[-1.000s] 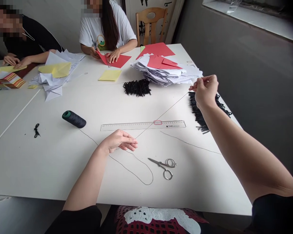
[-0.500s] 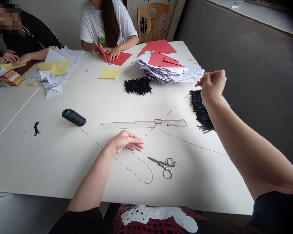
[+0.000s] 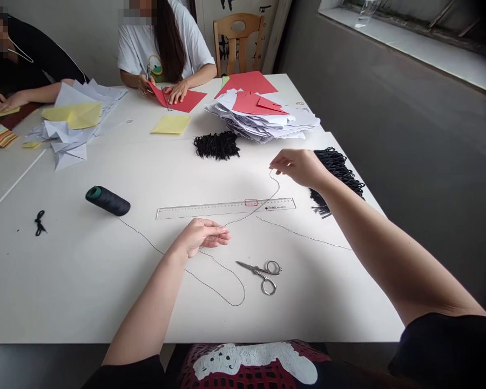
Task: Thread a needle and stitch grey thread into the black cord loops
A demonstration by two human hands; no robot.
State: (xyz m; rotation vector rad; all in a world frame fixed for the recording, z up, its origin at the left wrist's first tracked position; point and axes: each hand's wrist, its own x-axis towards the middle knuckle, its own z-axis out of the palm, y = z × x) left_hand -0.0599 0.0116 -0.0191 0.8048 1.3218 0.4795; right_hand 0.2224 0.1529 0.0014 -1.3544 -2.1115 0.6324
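Head view: the person's left hand hangs low over the white counter, its fingers loosely curled and nearly closed. A dark thread runs out from beneath them, but I cannot tell whether they grip it. The right hand is raised toward the counter's right edge, its fingers relaxed and slightly parted, with a bend of the thread just at the fingertips; no firm hold can be made out. The thread crosses a steel ruler and loops toward the near edge beside open scissors. Another length leads to a black spool on the left. A black fringed bundle lies just beyond the right hand, and a second lies before a stack of white paper near the far edge.
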